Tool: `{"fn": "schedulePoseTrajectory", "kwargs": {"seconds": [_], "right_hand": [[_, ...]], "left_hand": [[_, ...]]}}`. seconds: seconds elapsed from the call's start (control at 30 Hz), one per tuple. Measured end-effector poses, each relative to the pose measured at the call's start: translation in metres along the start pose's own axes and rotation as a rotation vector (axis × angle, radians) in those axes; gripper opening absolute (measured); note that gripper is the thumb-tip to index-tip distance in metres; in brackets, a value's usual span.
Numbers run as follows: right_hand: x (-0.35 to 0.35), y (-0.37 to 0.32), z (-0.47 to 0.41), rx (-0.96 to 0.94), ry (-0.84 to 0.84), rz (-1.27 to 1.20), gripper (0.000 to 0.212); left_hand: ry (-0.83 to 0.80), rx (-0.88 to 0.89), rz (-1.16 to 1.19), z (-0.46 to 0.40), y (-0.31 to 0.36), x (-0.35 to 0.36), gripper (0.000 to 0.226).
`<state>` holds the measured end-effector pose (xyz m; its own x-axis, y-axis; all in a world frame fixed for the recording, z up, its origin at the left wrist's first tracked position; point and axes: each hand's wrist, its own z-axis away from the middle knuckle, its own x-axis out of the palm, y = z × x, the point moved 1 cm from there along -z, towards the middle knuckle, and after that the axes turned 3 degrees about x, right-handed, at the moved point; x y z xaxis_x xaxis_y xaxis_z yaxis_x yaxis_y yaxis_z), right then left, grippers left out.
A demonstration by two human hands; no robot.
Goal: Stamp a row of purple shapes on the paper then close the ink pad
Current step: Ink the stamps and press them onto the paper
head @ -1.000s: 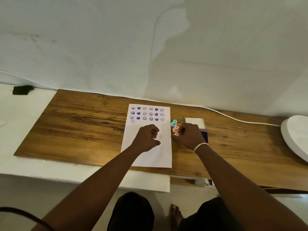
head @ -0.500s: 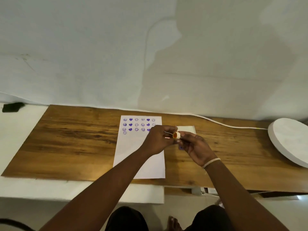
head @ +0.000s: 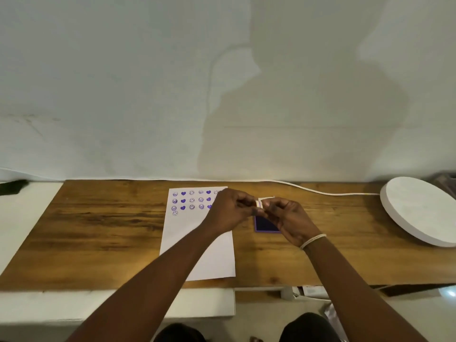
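Pinching a small stamp between left hand and right hand, above the open purple ink pad, just right of the paper on the desk

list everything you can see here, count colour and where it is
paper: one, white, on the wooden tabletop, purple smileys and hearts stamped along its far end
stamp: one, small, pale, held between both hands above the table
ink pad: one, purple, open, right of the paper, partly hidden by the right hand
tabletop: one, brown wood
cable: one, white, along the far edge
round disc: one, white, far right
left hand: fingers pinch the stamp
right hand: fingers pinch the stamp, pale band on wrist
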<state>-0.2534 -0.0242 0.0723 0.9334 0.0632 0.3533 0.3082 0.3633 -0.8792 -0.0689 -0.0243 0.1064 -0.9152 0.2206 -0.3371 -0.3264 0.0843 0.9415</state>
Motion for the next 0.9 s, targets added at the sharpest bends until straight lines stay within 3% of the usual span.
{"fn": "schedulePoseTrajectory", "kwargs": {"seconds": [0.13,0.2,0.27,0.33,0.43,0.6,0.9], "right_hand": [[-0.018,-0.009,0.002,-0.054,0.053,0.021,0.029],[-0.031,-0.012,-0.002,-0.047,0.125,0.105,0.030],[-0.043,-0.008,-0.011,-0.065,0.249,0.375,0.030],[-0.052,0.000,-0.022,-0.103,0.353,0.848,0.029],[-0.052,0.014,-0.036,-0.103,0.276,1.315,0.028],[-0.043,0.033,-0.047,-0.098,0.202,1.451,0.019],[-0.037,0.051,-0.046,-0.138,0.288,1.533,0.016]], "left_hand": [[0.019,-0.160,0.171,-0.001,-0.016,-0.007,0.031],[-0.013,-0.199,0.144,-0.001,-0.031,-0.011,0.029],[-0.026,-0.208,0.002,0.002,-0.044,-0.011,0.031],[-0.025,-0.214,-0.174,0.011,-0.056,-0.011,0.035],[-0.030,-0.234,-0.361,0.026,-0.076,-0.019,0.033],[-0.007,-0.316,-0.456,0.047,-0.104,-0.043,0.033],[0.042,-0.355,-0.598,0.061,-0.126,-0.077,0.030]]}}
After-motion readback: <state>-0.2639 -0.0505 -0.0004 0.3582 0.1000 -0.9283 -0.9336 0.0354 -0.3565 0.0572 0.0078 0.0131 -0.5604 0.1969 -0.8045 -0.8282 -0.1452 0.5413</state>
